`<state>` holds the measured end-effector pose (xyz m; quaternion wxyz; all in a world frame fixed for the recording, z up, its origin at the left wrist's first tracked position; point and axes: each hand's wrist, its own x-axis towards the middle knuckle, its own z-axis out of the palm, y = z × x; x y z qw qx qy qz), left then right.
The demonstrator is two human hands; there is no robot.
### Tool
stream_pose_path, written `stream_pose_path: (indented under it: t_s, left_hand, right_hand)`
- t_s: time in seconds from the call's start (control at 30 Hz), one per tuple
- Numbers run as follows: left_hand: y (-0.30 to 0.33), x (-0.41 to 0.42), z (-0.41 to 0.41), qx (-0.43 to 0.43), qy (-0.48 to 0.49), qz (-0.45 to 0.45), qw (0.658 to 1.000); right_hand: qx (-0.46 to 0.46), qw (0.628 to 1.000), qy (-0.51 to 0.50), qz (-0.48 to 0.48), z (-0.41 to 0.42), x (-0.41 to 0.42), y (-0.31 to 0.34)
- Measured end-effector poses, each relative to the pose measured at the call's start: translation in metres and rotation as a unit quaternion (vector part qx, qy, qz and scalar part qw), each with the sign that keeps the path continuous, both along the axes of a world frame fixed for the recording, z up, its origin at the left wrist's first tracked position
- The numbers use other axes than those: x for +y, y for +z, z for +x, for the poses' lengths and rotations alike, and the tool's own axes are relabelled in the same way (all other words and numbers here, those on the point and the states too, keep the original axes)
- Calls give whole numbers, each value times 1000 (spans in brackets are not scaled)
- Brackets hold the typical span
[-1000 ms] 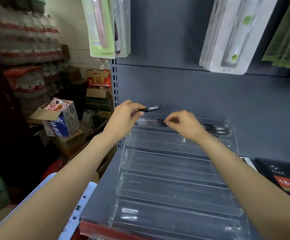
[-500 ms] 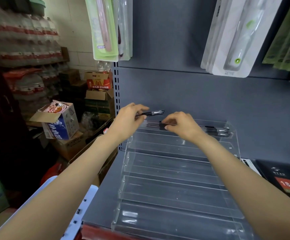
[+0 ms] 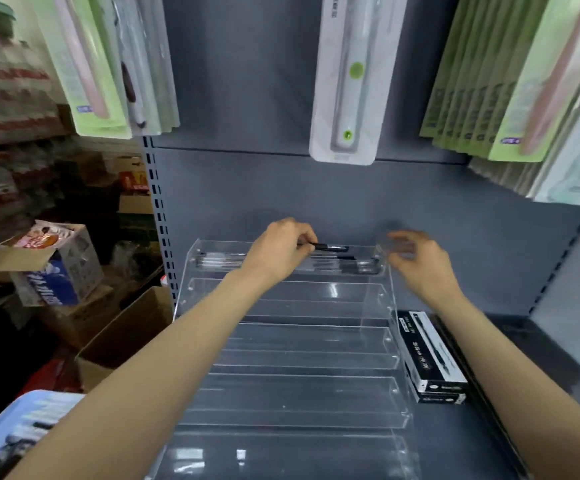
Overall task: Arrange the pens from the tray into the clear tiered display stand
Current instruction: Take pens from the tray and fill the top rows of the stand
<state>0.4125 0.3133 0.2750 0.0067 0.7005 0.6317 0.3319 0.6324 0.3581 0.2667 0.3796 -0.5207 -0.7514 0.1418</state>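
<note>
A clear tiered display stand [image 3: 316,344] sits on the grey shelf. Its top tier holds several black pens [image 3: 347,265] lying lengthwise. My left hand [image 3: 278,251] hovers over that top tier and pinches a black pen [image 3: 330,247] that points right. My right hand [image 3: 416,261] is blurred beside the stand's upper right corner, fingers loosely curled, holding nothing. The lower tiers hold no pens. A light blue tray [image 3: 15,434] with dark pens shows at the lower left corner, partly behind my left forearm.
Black pen boxes [image 3: 427,358] lie right of the stand on the shelf. Packaged goods [image 3: 347,77] hang above from the back panel. Cardboard boxes [image 3: 53,268] and stacked bottles crowd the floor at left. A shelf upright [image 3: 158,216] runs along the stand's left side.
My right hand has let go of the pens in the top tier and drawn away to the right. My left hand moved right over the tier with its pen. The view shifted.
</note>
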Motion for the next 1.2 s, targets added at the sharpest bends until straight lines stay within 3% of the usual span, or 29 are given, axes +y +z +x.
stream_pose_path:
  t_s: [0.17,0.37,0.57,0.73,1.0,1.2]
  left_hand:
    - [5,29,27,22,5,-76,997]
    - [3,42,41,70,-4,-108,992]
    - [3,28,23,64,2,-60,996]
    - [-11,23,14,101,-44,-137,984]
    - [-17,21,18,104,-35,-116,987]
    - [-12,-2,19,32,20,23,999]
  right_hand:
    - [18,988,86,-126,7,4,-9]
    - [13,987,104,-118,9,8,-22]
    - [24,987,104,-117,9,11,-26]
    - [28,989,97,-108,9,11,-28]
    - [38,992,81,-92,4,7,-28]
    - [15,998,53,23,-21,-24,-13]
